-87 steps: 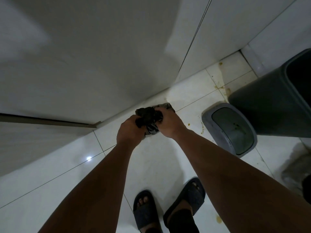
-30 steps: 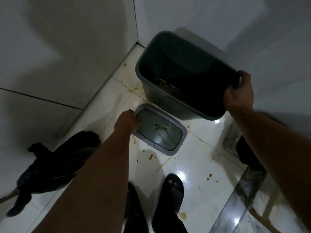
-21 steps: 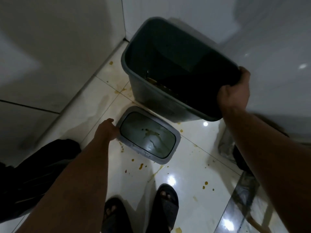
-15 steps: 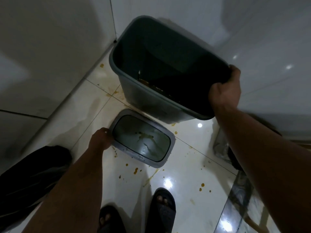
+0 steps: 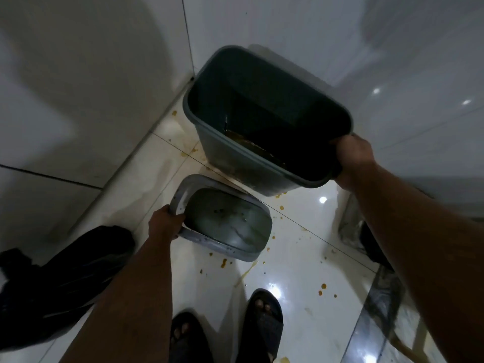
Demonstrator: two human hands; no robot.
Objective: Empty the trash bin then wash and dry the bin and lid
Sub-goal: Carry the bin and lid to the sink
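My right hand (image 5: 352, 159) grips the rim of the trash bin (image 5: 235, 155) at its four o'clock corner, fingers curled over the edge and into the opening, while the bin stands up at twelve o'clock against the wall corner. My left hand (image 5: 164, 223) holds the lid (image 5: 222, 221) by its frame at about nine o'clock, fingers wrapped around the pale edge; that end looks tipped up off the floor (image 5: 296, 258), the far end low at five o'clock. The bin has no bag in it, but a brown liquid residue (image 5: 248, 142) pools along the inner bottom, and I judge that is the main hazard: if I tilt the bin as I carry it one-handed by a single corner, that liquid can run toward the rim and spill. The floor already carries yellow-brown spots (image 5: 224, 263) around six o'clock, right beside my sandals (image 5: 263, 318), so the glossy tiles may be slick underfoot. The lid's swing flap could also shed drips as it tilts. The tied black trash bag (image 5: 65, 279) lies at eight o'clock, close enough to trip over.
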